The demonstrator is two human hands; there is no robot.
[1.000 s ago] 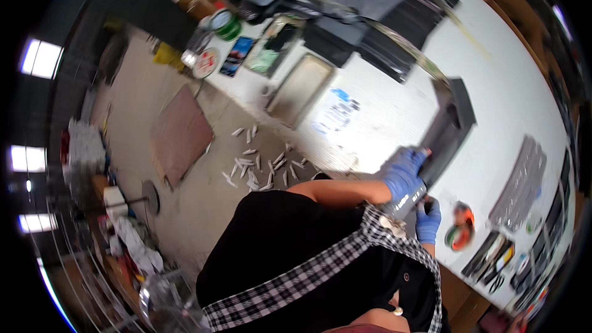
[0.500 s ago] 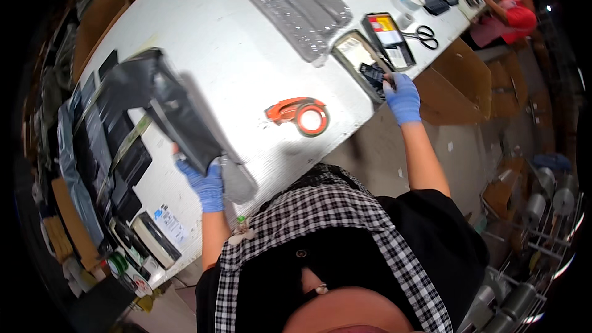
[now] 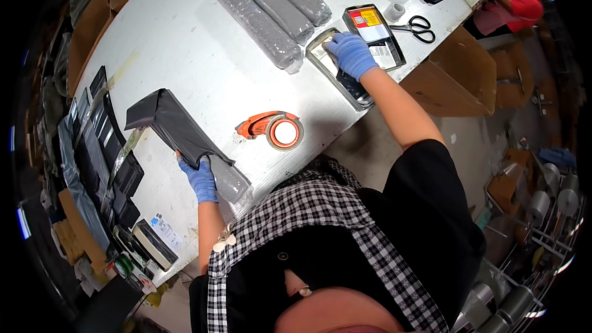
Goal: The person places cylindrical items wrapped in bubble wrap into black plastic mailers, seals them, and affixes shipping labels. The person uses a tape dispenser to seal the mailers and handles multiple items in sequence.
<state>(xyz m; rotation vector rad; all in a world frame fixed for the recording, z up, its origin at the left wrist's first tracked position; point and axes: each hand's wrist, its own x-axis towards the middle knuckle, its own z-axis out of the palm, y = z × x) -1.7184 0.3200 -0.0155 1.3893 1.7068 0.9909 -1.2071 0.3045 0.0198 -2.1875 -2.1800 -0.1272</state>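
Left hand: A person's blue-gloved left hand (image 3: 200, 182) grips the near edge of a dark plastic bag (image 3: 176, 124), thumb and fingers closed on the film.
Right hand: The gloved right hand (image 3: 353, 54) dips into a shallow tray (image 3: 322, 66) of small dark packets (image 3: 351, 84); the fingertips are hidden, so whether they hold anything cannot be told.
Bag: It lies slantwise on the white table (image 3: 166, 55), left of the body, its far end folded over; a grey, clear-wrapped piece (image 3: 228, 180) shows at the near end, apparently partly inside.
Handling: The film looks thin, limp and slippery, the padded grey piece light and soft; best held at the bag's mouth, film and filling pinched together.
Mid-table: An orange tape dispenser (image 3: 254, 126) sits between the hands, with three grey wrapped rolls (image 3: 271, 21) beyond.
Right side: Black-handled scissors (image 3: 411, 26) lie beside a second tray holding a red-and-yellow card (image 3: 368, 18).
Background: A co-worker in red (image 3: 523, 7) stands at the table's far end.
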